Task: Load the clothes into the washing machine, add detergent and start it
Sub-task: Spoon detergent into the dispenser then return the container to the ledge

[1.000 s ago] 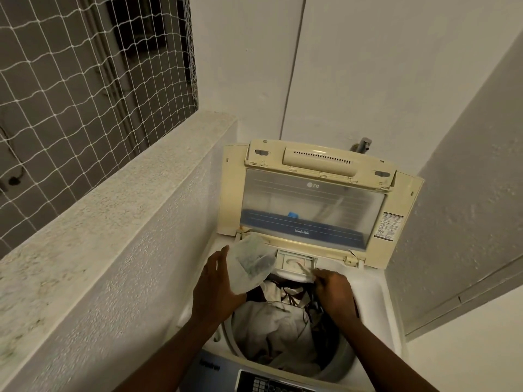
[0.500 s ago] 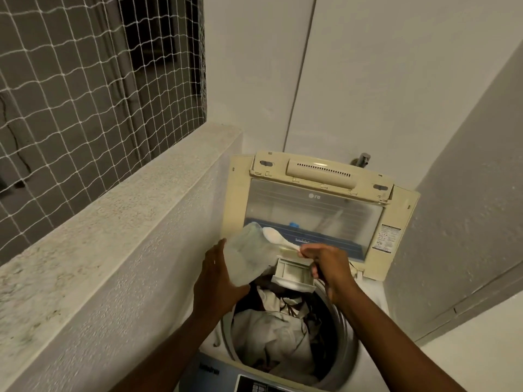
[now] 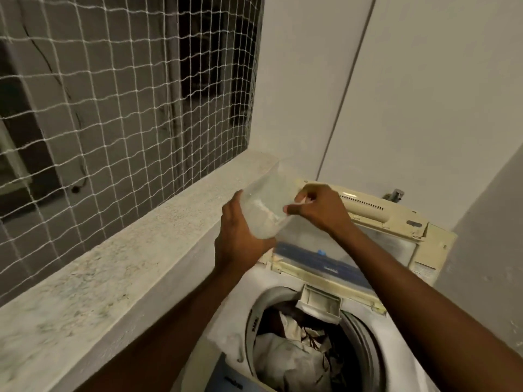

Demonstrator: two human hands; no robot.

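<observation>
Left hand [image 3: 240, 239] is raised above the machine, fingers wrapped round the base of a clear, blurred plastic container [image 3: 266, 205] that tilts up and to the right; grip is closed on it. Right hand [image 3: 319, 207] meets the container's upper edge, fingertips pinched together on something pale and thin there; cannot tell whether it is a scoop or part of the container. White powder or residue shows faintly inside the container, near the left thumb. Below and to the right of both hands, the cream top-loading washing machine [image 3: 226, 335] stands with its yellowed transparent lid [image 3: 396, 239] propped upright behind the right wrist. Under the right forearm, the small off-white detergent drawer [image 3: 319, 304] sits pulled out over the drum rim. White and dark clothes [image 3: 291, 360] fill the drum beneath that forearm. Left of the left hand runs a speckled concrete ledge [image 3: 119, 264], with white mesh netting [image 3: 127, 94] above it.
</observation>
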